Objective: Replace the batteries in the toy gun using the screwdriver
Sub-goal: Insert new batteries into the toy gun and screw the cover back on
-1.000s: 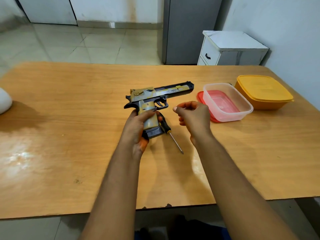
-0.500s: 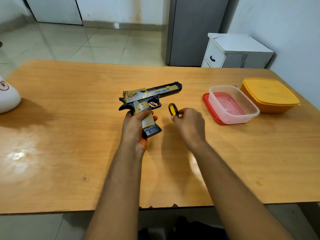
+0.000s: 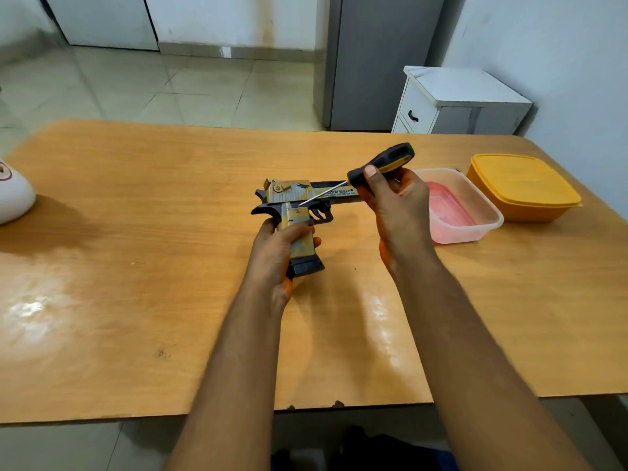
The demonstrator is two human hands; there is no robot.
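Note:
A gold and black toy gun (image 3: 295, 205) stands with its grip base on the wooden table (image 3: 136, 232), barrel pointing right. My left hand (image 3: 277, 253) grips the gun's handle from behind. My right hand (image 3: 394, 205) holds a screwdriver (image 3: 380, 164) with a black and yellow handle, raised above the barrel. Its thin metal shaft slants down to the left, and the tip touches the top of the gun's grip near the trigger. No batteries are in sight.
A clear plastic box (image 3: 475, 215) sits on a red lid right of my right hand. An orange lidded container (image 3: 523, 185) stands further right. A white object (image 3: 13, 195) lies at the table's left edge. A white cabinet (image 3: 458, 103) stands behind the table.
My right hand picked the screwdriver up from the table beside the gun, lifted it, and brought its tip onto the gun's grip. My left hand kept holding the gun.

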